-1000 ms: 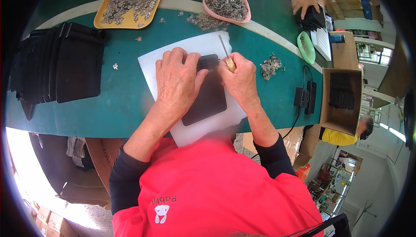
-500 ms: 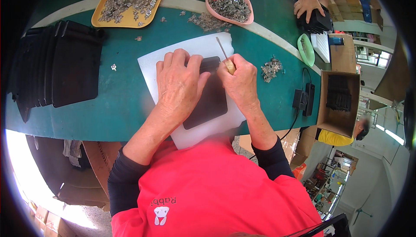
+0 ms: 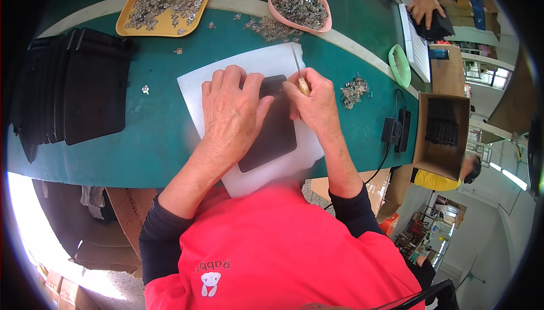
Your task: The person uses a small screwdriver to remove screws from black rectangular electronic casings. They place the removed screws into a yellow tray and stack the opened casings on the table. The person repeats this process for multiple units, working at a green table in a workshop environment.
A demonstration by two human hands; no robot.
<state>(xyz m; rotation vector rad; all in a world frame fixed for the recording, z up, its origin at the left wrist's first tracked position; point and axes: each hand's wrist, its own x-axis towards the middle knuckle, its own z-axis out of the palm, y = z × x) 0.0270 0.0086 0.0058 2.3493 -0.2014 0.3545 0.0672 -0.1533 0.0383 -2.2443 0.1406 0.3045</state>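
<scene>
A flat black panel with rounded corners (image 3: 271, 134) lies on a white foam sheet (image 3: 241, 184) in front of me. My left hand (image 3: 231, 106) is bent over the panel's far left part, fingers curled and thumb on its surface, gripping it. In my closed right hand (image 3: 316, 101) is a thin-bladed tool with a pale wooden handle (image 3: 304, 87), its metal shaft pointing away from me. The thumb and forefinger of that hand pinch near the panel's far right corner; anything small between them is hidden.
Black panels (image 3: 96, 92) stand stacked at the left. A yellow tray (image 3: 120, 27), a pink bowl (image 3: 327, 26) and a small pile (image 3: 355, 91) hold metal clips. At right are a green dish (image 3: 401, 72), black adapters (image 3: 396, 131) and a cardboard box (image 3: 419, 154). A co-worker's hand (image 3: 425, 7) touches black parts.
My right hand has turned slightly, bringing thumb and forefinger toward the panel's corner, and the tool's shaft is more upright. My left hand stays put. The co-worker's hand has shifted right.
</scene>
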